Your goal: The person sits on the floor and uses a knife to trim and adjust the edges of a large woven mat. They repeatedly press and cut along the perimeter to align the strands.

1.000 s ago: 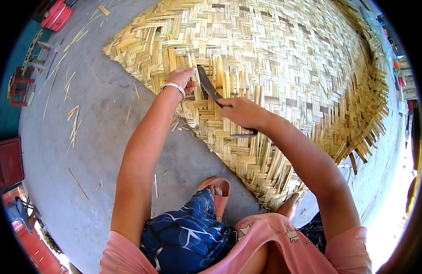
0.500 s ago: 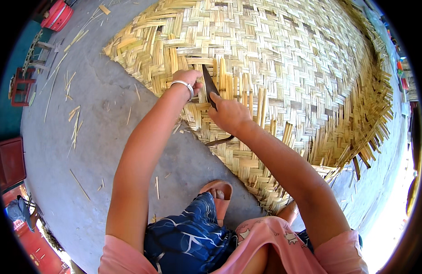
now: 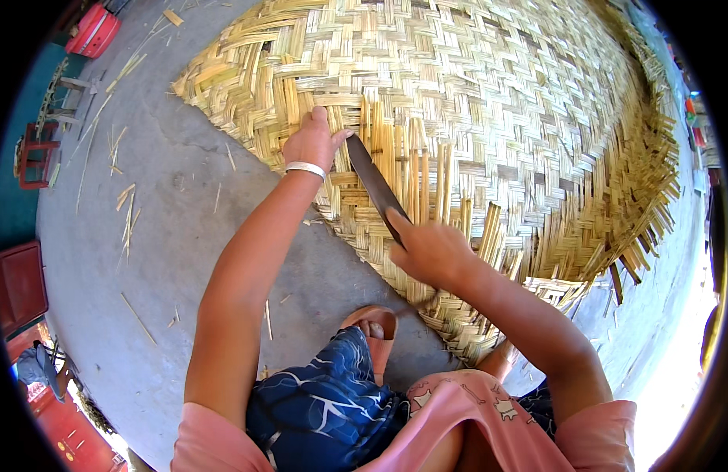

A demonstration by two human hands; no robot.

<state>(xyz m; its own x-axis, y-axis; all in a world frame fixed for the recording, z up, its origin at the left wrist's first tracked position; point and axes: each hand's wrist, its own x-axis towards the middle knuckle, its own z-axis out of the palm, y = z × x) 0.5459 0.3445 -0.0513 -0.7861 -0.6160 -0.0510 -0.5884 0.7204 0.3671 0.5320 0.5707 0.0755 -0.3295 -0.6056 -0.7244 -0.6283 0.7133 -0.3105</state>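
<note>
A large woven mat (image 3: 490,102) of pale split strips lies on the floor before me, with loose strip ends (image 3: 415,169) standing up along its near part. My left hand (image 3: 307,145), with a light bracelet at the wrist, rests on the mat near its left edge. Its thumb is spread toward the blade tip and nothing shows in its fingers. Gripped in my right hand (image 3: 433,250) is a long dark-bladed knife (image 3: 373,179), slanting over the mat with its tip beside my left thumb. The knife's handle is mostly hidden by the fist.
Loose strips (image 3: 130,224) are scattered over the grey floor (image 3: 175,275) at the left. A red stool (image 3: 35,161) and a red round container (image 3: 95,31) stand at the far left. My sandalled foot (image 3: 373,326) is close to the mat's near edge.
My right hand has drawn the knife back toward me and to the right. My left hand has shifted slightly left, its thumb now spread away from the fingers.
</note>
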